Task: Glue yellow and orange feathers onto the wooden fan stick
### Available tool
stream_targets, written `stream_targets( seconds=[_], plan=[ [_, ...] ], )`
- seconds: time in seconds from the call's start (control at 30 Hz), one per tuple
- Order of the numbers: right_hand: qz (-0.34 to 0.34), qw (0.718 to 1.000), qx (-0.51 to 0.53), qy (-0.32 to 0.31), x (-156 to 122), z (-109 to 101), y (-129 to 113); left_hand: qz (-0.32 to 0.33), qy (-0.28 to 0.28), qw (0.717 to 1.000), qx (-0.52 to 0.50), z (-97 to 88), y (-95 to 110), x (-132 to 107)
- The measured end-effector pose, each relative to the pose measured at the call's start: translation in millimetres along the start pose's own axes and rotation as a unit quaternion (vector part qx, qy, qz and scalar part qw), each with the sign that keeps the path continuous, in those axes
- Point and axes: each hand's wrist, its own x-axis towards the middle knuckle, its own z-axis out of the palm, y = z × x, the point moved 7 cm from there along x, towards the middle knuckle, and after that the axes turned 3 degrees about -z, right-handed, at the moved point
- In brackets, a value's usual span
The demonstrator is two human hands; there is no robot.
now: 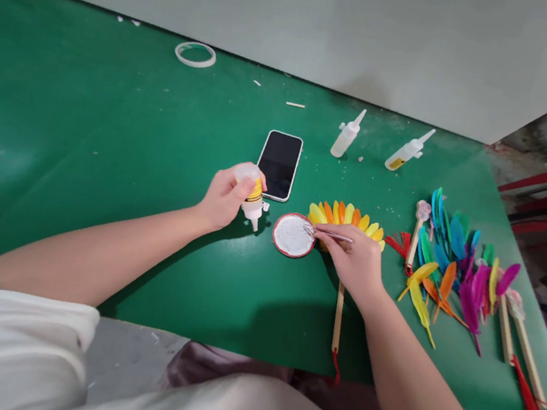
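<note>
My left hand (223, 197) is closed round a glue bottle (253, 208), its nozzle pointing down above the green table. A pair of metal tweezers (334, 235) is pinched in my right hand (361, 262), with the tips at a round white disc (291, 237) edged in red. Under the right hand lies a fan of yellow and orange feathers (349, 214), partly covered by the hand. Its wooden handle (338, 314) points toward me and ends in a red cord.
A phone (279, 164) lies beyond the left hand. Two more glue bottles (345, 139) stand farther back, and a tape roll (195, 55) lies near the wall. Loose coloured feathers (454, 249) and wooden handles (525, 349) with red tassels spread along the table's right side.
</note>
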Motion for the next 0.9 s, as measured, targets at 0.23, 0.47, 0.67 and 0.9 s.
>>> stream_targets(
  seconds=[0.23,0.47,0.67,0.9],
  plan=[
    [0.031,0.999,0.018,-0.008,-1,3,6,0.003,0.0,1.0,-0.009,0.4,2,0],
    [0.004,1.0,-0.006,-0.002,1,-1,-2,0.002,0.001,1.0,-0.021,1.5,3,0],
    [-0.005,0.999,0.009,0.04,2,-13,-10,-0.014,0.018,0.998,-0.053,1.0,1,2],
    [0.021,0.998,0.029,0.044,2,-17,-10,-0.051,0.02,0.995,-0.081,3.1,-1,2]
  ],
)
